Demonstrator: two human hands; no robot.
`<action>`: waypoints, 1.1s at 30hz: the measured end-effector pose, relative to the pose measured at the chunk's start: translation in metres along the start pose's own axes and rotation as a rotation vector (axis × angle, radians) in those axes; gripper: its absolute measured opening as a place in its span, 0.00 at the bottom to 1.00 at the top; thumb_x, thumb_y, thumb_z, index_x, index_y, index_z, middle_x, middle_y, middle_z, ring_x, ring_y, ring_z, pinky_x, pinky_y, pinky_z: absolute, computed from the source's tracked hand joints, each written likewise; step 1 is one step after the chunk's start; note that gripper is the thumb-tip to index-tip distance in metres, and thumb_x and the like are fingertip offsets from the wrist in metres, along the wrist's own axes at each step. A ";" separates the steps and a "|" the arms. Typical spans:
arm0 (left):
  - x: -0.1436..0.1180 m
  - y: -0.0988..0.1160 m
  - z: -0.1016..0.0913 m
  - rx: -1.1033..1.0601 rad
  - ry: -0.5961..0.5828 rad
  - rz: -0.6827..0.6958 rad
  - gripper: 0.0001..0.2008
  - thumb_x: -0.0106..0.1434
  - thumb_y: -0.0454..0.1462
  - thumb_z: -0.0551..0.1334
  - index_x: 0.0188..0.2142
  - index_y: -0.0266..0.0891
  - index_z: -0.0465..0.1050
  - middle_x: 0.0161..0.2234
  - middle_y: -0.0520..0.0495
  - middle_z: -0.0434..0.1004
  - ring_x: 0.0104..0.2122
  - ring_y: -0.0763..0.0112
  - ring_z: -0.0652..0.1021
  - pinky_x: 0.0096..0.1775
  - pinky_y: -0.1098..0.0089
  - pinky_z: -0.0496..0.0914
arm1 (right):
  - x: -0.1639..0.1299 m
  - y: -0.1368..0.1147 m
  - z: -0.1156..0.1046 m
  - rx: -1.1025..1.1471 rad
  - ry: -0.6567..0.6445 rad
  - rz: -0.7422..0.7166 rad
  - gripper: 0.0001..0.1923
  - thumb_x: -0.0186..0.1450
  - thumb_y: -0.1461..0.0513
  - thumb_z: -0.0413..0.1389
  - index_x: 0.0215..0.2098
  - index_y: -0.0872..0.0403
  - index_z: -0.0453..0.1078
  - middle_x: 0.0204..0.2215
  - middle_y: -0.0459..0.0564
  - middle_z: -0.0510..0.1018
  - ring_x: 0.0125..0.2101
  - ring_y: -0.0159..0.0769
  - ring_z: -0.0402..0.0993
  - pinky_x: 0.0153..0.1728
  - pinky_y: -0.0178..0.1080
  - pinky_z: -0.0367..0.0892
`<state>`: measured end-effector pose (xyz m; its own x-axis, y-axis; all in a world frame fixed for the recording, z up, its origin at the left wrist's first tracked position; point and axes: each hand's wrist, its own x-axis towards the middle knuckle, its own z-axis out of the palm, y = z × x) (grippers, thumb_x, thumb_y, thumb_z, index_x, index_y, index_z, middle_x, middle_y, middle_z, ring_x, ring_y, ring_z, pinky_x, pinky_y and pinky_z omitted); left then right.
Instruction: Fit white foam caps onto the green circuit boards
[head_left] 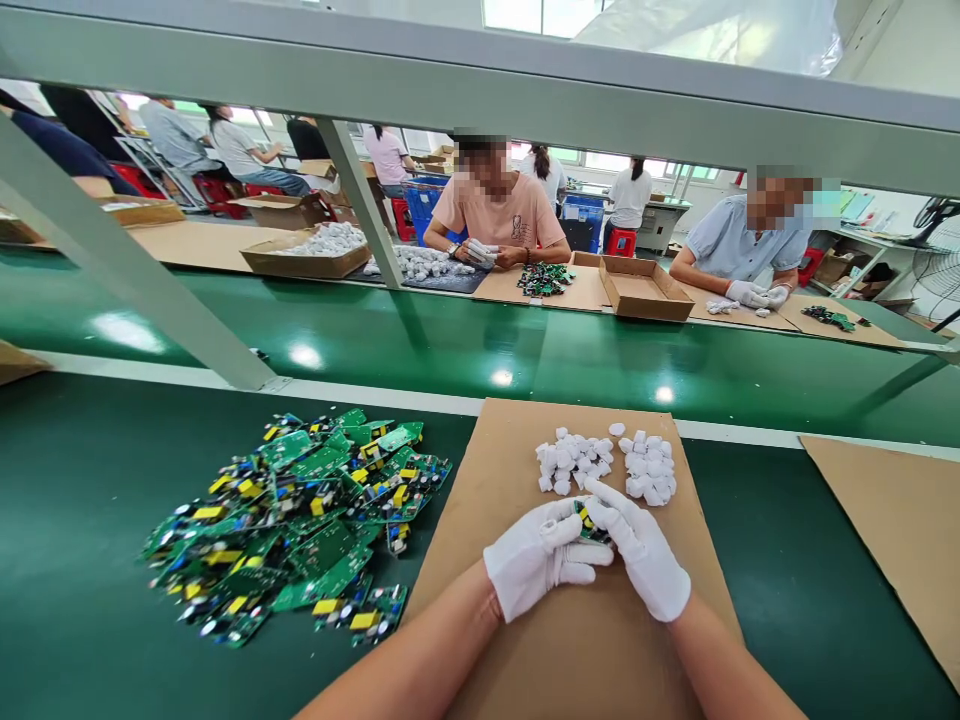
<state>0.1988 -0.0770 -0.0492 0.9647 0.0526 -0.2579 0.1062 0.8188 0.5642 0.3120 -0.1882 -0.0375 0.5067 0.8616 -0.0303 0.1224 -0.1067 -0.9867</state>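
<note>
Green workbench under a cardboard sheet (570,640), where both gloved hands' fingers (559,535) close on a circuit board (589,525).

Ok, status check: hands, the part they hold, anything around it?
Both gloved hands, left hand and right hand, closed on one circuit board. White plastic pieces just beyond. Board pile left.

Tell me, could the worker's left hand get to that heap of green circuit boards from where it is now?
Probably yes. The heap of circuit boards lies on the green table just left of the left hand, nothing between them. But that hand and the right hand are together holding a small board.
</note>
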 end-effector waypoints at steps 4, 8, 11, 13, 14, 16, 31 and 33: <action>0.000 -0.003 -0.003 0.004 0.027 0.004 0.17 0.54 0.38 0.66 0.43 0.37 0.69 0.37 0.41 0.75 0.35 0.66 0.78 0.29 0.75 0.70 | -0.002 -0.004 0.002 -0.033 -0.030 0.013 0.23 0.63 0.50 0.51 0.54 0.50 0.65 0.50 0.48 0.73 0.51 0.41 0.67 0.51 0.43 0.65; 0.000 -0.003 -0.003 0.019 0.026 0.011 0.15 0.53 0.39 0.66 0.39 0.35 0.70 0.35 0.41 0.76 0.32 0.67 0.78 0.28 0.75 0.69 | -0.004 -0.003 0.003 -0.042 -0.022 -0.005 0.23 0.63 0.50 0.51 0.54 0.49 0.65 0.48 0.49 0.74 0.49 0.41 0.69 0.50 0.42 0.66; 0.001 -0.002 -0.002 0.030 0.016 0.009 0.17 0.52 0.39 0.67 0.40 0.35 0.71 0.36 0.42 0.75 0.33 0.68 0.78 0.29 0.76 0.69 | -0.003 -0.001 0.003 0.042 -0.022 -0.003 0.24 0.63 0.50 0.51 0.55 0.49 0.64 0.48 0.49 0.74 0.49 0.41 0.68 0.49 0.43 0.67; 0.000 0.000 0.000 0.043 0.014 0.014 0.18 0.52 0.39 0.67 0.42 0.35 0.71 0.37 0.42 0.75 0.33 0.69 0.78 0.29 0.76 0.69 | -0.003 0.001 0.003 0.074 -0.032 0.003 0.25 0.64 0.50 0.50 0.56 0.49 0.62 0.49 0.49 0.73 0.50 0.41 0.68 0.50 0.43 0.66; 0.000 0.001 0.001 0.052 0.016 0.017 0.18 0.53 0.38 0.66 0.43 0.36 0.70 0.37 0.42 0.75 0.33 0.70 0.78 0.30 0.76 0.69 | -0.003 0.001 0.004 0.061 -0.030 0.006 0.25 0.64 0.50 0.50 0.57 0.50 0.61 0.49 0.49 0.73 0.50 0.41 0.67 0.50 0.43 0.66; -0.001 0.004 0.003 0.064 0.009 0.023 0.18 0.53 0.37 0.66 0.44 0.36 0.70 0.37 0.42 0.74 0.33 0.71 0.77 0.31 0.76 0.69 | -0.003 0.003 0.006 -0.008 0.002 0.003 0.26 0.64 0.51 0.50 0.58 0.50 0.60 0.50 0.50 0.72 0.50 0.41 0.68 0.49 0.42 0.66; 0.002 0.004 0.014 0.365 0.079 0.112 0.16 0.54 0.45 0.64 0.33 0.34 0.72 0.27 0.46 0.71 0.27 0.72 0.75 0.26 0.75 0.69 | 0.000 0.006 0.009 -0.004 0.014 -0.031 0.21 0.63 0.52 0.51 0.52 0.49 0.67 0.44 0.50 0.77 0.44 0.42 0.72 0.48 0.45 0.67; 0.003 0.002 0.013 0.397 0.125 0.137 0.15 0.54 0.45 0.63 0.30 0.33 0.71 0.24 0.48 0.69 0.26 0.72 0.74 0.23 0.75 0.68 | 0.000 0.006 0.009 0.067 -0.036 -0.043 0.22 0.65 0.51 0.47 0.52 0.50 0.67 0.46 0.50 0.76 0.45 0.42 0.71 0.49 0.45 0.66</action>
<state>0.2049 -0.0820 -0.0387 0.9422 0.2343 -0.2394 0.0876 0.5173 0.8513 0.3048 -0.1840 -0.0453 0.4706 0.8823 0.0082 0.0860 -0.0366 -0.9956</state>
